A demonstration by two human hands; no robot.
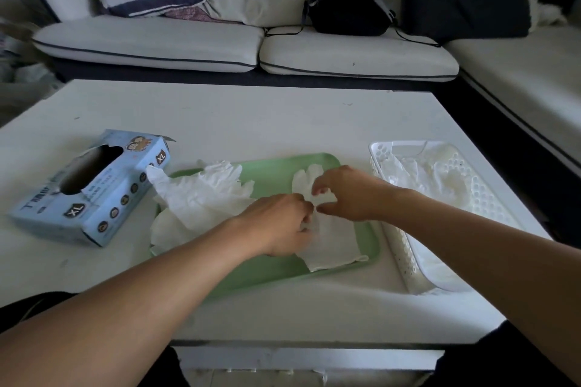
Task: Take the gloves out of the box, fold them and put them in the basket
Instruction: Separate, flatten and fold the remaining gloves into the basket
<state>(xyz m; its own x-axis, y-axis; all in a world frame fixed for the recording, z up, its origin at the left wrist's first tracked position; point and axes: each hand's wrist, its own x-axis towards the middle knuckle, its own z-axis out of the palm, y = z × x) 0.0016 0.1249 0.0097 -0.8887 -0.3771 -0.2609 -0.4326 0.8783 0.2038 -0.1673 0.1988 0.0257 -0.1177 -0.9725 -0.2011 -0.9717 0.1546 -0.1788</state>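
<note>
A white glove [330,239] lies flat on the green tray [352,264] on the table [251,116]. The left hand [279,226] pinches its middle with curled fingers; the right hand [349,192] hovers over it, fingers loosely curled and holding nothing. More loose gloves [201,195] are heaped at the tray's left end beside the blue glove box [91,188]. The white basket [440,214] to the right holds gloves.

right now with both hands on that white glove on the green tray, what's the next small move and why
Probably fold the flat white disposable glove over once on the green plastic tray: the left hand pins it, the right hand hovers at its fingers, and it still lies unfolded.
</note>
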